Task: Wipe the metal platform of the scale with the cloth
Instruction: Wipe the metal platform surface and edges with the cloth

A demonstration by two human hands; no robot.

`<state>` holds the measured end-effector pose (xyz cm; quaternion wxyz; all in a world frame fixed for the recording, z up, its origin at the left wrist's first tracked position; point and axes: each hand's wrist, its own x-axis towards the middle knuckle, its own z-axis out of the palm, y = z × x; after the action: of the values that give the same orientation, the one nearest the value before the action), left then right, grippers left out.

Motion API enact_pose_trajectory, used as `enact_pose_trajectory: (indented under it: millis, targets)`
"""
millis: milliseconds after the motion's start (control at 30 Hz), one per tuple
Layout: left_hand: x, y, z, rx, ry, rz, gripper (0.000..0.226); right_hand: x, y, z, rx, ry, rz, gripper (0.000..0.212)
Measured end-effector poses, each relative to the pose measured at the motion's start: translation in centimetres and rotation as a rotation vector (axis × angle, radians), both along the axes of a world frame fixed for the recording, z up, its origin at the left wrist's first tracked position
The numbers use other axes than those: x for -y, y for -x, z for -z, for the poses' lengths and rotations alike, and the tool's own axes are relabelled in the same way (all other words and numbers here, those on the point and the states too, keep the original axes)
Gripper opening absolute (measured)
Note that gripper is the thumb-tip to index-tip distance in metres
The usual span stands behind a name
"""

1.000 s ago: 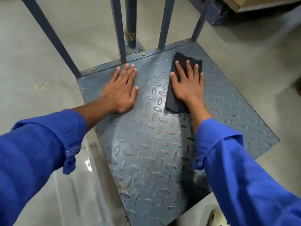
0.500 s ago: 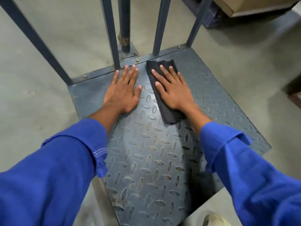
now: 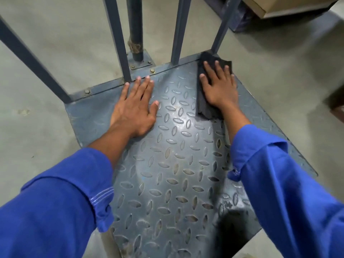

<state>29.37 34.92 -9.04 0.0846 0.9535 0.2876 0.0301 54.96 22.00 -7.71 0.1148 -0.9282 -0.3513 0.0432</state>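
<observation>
We press the soft, limp cloth [image 3: 206, 107] flat under our spread right hand [image 3: 219, 86], upper right of platform [image 3: 171, 164]; left hand [image 3: 135, 110] spread flat, bracing.

The platform [image 3: 175, 164] is grey metal with raised tread pattern, a little shiny; the dark cloth [image 3: 204, 107] looks matt and soft.

Grey concrete floor [image 3: 55, 43], cardboard box [image 3: 279, 4]

On the concrete floor [image 3: 55, 53] stands the tread-plate platform [image 3: 176, 164], bearing a black cloth [image 3: 205, 108] at its far right corner.
</observation>
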Motion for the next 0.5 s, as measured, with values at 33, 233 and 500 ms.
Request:
enact_pose_trajectory:
  millis: [33, 233, 500]
  targets:
    - [-0.1, 0.0, 0.1, -0.001, 0.000, -0.002, 0.072, -0.2, 0.1, 0.2, -0.013, -0.012, 0.076, 0.060]
    - [-0.2, -0.1, 0.4, 0.001, -0.011, -0.004, 0.074, -0.2, 4.9, 0.9, 0.055, 0.015, -0.324, 0.058]
    - [-0.1, -0.1, 0.3, 0.004, -0.003, -0.008, 0.078, -1.4, 2.6, 0.2, 0.005, 0.015, -0.072, 0.060]
